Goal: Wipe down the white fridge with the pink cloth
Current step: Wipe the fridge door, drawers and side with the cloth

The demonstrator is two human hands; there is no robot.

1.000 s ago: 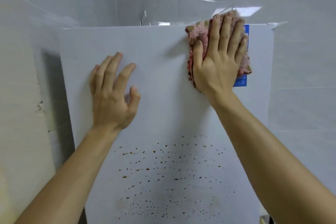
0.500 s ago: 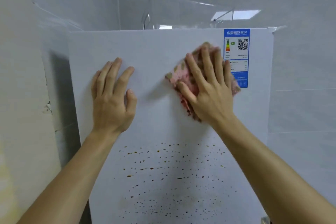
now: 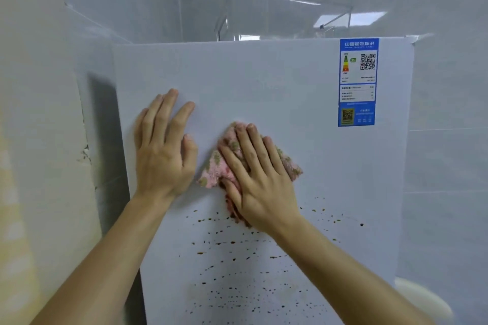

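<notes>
Front panel of the white fridge [image 3: 264, 82], seen from the head camera. Right hand [image 3: 260, 185] lies flat with fingers straight and slightly spread, pressing the pink cloth [image 3: 219, 166] against the panel near its middle. The cloth's edges show beyond the fingers on either side and below the thumb. Left hand [image 3: 162, 150] rests open on the panel just beside the cloth, fingers straight, holding nothing. Brown splatter spots [image 3: 237, 258] cover the panel below both hands, the uppermost next to the cloth's lower edge. Blue energy label [image 3: 357, 82] sits at the upper right corner, well apart from the cloth. Clear plastic container [image 3: 277, 21] stands on the fridge top; whether it holds anything cannot be made out. Grey tiled wall [image 3: 449, 87] lies behind.
</notes>
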